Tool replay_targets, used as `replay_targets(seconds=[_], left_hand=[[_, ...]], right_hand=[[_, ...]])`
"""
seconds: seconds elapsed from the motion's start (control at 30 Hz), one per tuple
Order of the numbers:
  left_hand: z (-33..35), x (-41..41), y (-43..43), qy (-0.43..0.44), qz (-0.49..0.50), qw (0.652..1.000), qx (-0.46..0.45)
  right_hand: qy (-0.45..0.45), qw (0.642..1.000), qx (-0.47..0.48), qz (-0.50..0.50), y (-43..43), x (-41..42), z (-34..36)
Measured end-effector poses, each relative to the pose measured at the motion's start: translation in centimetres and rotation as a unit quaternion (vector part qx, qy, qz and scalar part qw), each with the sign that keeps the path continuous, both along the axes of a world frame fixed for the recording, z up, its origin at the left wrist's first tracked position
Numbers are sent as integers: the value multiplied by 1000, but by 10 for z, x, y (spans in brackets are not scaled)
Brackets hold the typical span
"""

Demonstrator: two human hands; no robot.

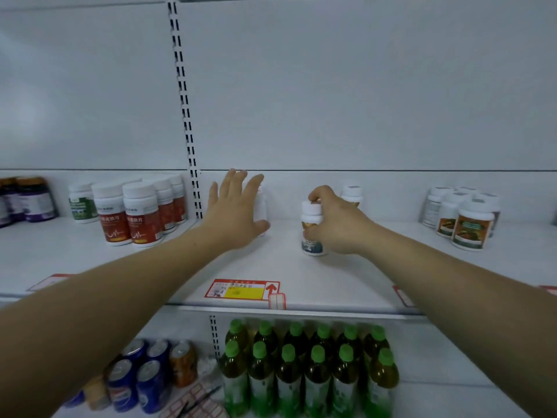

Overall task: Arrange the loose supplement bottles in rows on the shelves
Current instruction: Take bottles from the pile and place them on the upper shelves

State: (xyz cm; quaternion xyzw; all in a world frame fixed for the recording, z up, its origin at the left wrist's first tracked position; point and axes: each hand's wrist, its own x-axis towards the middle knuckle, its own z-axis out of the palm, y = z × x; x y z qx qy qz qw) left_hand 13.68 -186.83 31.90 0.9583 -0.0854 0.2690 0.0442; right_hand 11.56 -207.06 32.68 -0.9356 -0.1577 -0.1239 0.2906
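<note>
On the white middle shelf [301, 276] my right hand [334, 224] grips a white-capped supplement bottle [312, 229] with a blue and orange label, fingertips on its cap, the bottle standing on the shelf. Behind that hand stands another white-capped bottle [352, 194]. My left hand [233, 209] is spread with straight fingers in front of a white bottle [261, 206], which it mostly hides. Whether the palm touches that bottle I cannot tell.
Red-labelled bottles [135, 215] stand in rows at the left, with dark purple bottles [30, 199] further left. Brown-labelled bottles [467, 220] are grouped at the right. Green-capped drink bottles [307, 366] and cans [144, 375] fill the lower shelf. A price tag [241, 289] sits on the shelf edge.
</note>
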Motion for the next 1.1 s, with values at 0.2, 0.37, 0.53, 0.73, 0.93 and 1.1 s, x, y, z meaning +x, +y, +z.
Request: replay_targets(seconds=[0.2,0.37,0.53,0.73,0.93,1.1], left_hand=[[-12,-27,-77,237,-110,965,-16],[-22,-22,-97,338,-42,940,23],[-25,-24,-100,335,-33,940,57],[-24,-22,-101,344,-27,935,76],[-21,-24,-103,352,-20,933,77],[-16,-25,-104,363,-24,930,43]], right_hand=[[10,997,-7,-73,-64,21,-1],[-33,995,-8,-92,-91,44,-13],[-42,994,-16,-103,-105,65,-16],[-39,993,-31,-111,-112,80,-15],[-28,994,-38,-103,-112,93,-17],[-32,992,-50,-108,-110,92,-17]])
